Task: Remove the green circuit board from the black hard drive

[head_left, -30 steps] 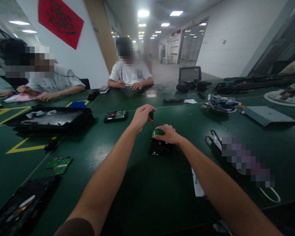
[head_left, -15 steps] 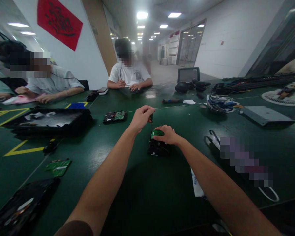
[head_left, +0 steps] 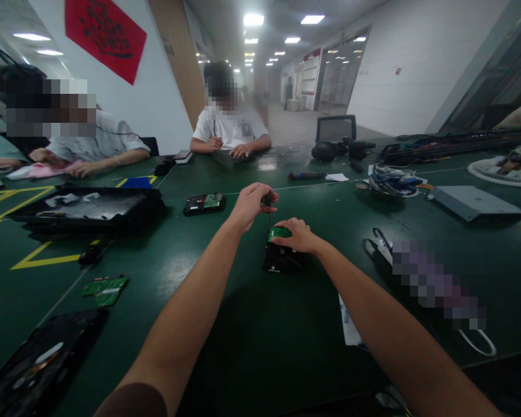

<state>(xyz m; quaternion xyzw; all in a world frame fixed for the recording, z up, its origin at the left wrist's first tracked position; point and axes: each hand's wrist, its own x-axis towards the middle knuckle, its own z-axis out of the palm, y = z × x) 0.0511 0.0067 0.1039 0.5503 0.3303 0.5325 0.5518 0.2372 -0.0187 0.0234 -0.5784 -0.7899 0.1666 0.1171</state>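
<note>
A black hard drive [head_left: 280, 258] with a green circuit board [head_left: 279, 232] on top lies on the green table [head_left: 252, 324], straight ahead of me. My left hand [head_left: 250, 204] is closed around the dark handle of a small screwdriver [head_left: 268, 201], which stands upright with its thin shaft pointing down at the board's far edge. My right hand [head_left: 296, 235] rests on the drive, its fingers pressed over the green board and holding it still.
Another hard drive [head_left: 203, 203] lies further back on the left, next to a large black tray [head_left: 84, 208]. Loose green boards [head_left: 105, 288] and a dark opened device [head_left: 35, 365] lie at near left. Cables [head_left: 391, 179], scissors [head_left: 378, 243] and a grey box [head_left: 475, 202] are to the right. Two people sit across the table.
My left hand has turned slightly on the screwdriver handle while staying above the board. My right hand and the drive have stayed in place.
</note>
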